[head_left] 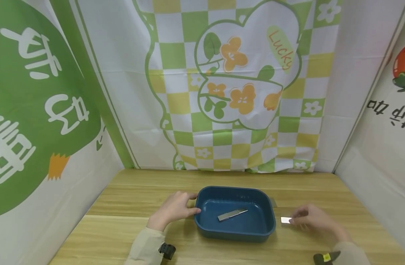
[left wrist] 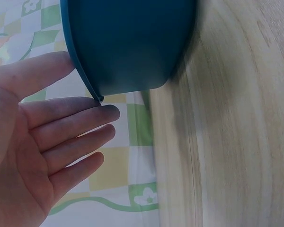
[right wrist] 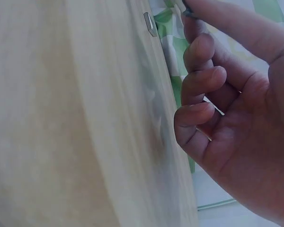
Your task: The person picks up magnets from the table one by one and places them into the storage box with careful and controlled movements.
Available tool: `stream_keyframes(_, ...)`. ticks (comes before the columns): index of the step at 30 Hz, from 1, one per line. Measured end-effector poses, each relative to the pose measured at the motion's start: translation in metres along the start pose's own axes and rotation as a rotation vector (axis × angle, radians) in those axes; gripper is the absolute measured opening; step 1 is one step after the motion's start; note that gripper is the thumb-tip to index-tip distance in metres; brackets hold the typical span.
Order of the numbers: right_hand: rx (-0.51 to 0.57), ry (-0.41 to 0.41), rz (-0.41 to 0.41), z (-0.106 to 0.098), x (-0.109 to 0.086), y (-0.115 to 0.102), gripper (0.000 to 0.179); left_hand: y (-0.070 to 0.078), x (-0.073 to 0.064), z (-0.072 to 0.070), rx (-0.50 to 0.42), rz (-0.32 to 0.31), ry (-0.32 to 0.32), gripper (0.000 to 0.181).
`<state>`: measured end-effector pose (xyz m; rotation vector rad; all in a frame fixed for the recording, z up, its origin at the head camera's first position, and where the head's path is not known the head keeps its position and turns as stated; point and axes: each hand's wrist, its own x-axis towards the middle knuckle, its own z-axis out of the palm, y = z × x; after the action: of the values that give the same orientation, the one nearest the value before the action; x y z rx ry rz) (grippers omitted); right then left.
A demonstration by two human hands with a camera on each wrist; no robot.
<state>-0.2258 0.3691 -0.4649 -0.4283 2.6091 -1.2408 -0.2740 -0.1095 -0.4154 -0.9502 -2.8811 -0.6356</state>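
A dark blue rectangular basin (head_left: pixel 235 235) stands on the wooden table. My left hand (head_left: pixel 177 209) touches its left end, the fingers extended around the rim; in the left wrist view the left hand (left wrist: pixel 42 137) has its thumb and fingertips against that rim. Inside the basin lies a slim silvery metal item (head_left: pixel 232 214), wider at one end; it could be two pieces overlapping. To the basin's right, my right hand (head_left: pixel 313 220) pinches a small shiny rectangular piece (head_left: pixel 285 220) between thumb and index finger. Its other fingers curl loosely in the right wrist view. The piece's exact kind cannot be made out.
A small greyish flat piece (head_left: pixel 273 202) lies by the basin's right end, partly hidden. In the right wrist view a small metal-edged piece (right wrist: pixel 150 24) lies on the table. A checkered cloth (head_left: pixel 242 147) hangs behind the table, with printed sheets at both sides.
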Motion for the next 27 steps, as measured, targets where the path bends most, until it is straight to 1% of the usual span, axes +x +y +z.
stream_keyframes(4,0.016,-0.004,-0.011,-0.002,0.001,-0.003,0.019,-0.001,0.0,0.0,-0.002,0.0,-0.003,0.052)
stream_keyframes(10,-0.027,0.004,-0.041,-0.005,0.001,-0.008,0.018,0.001,-0.001,-0.001,-0.003,0.0,0.0,0.051)
stream_keyframes(13,0.008,-0.01,-0.052,-0.007,0.0,-0.01,0.02,0.002,0.0,-0.002,-0.005,0.001,0.005,0.051)
stream_keyframes(16,0.013,-0.01,-0.054,-0.01,0.0,-0.012,0.022,0.003,0.0,-0.002,-0.007,0.003,0.01,0.051)
stream_keyframes(17,0.008,-0.008,-0.043,-0.011,0.0,-0.013,0.022,0.003,0.0,-0.002,-0.008,0.003,0.01,0.051)
stream_keyframes(21,-0.051,0.0,-0.053,-0.016,0.001,-0.017,0.021,0.003,0.0,-0.002,-0.008,0.008,0.011,0.051)
stream_keyframes(27,-0.047,-0.007,-0.085,-0.02,0.004,-0.021,0.019,0.001,0.0,-0.001,-0.008,0.008,0.01,0.051)
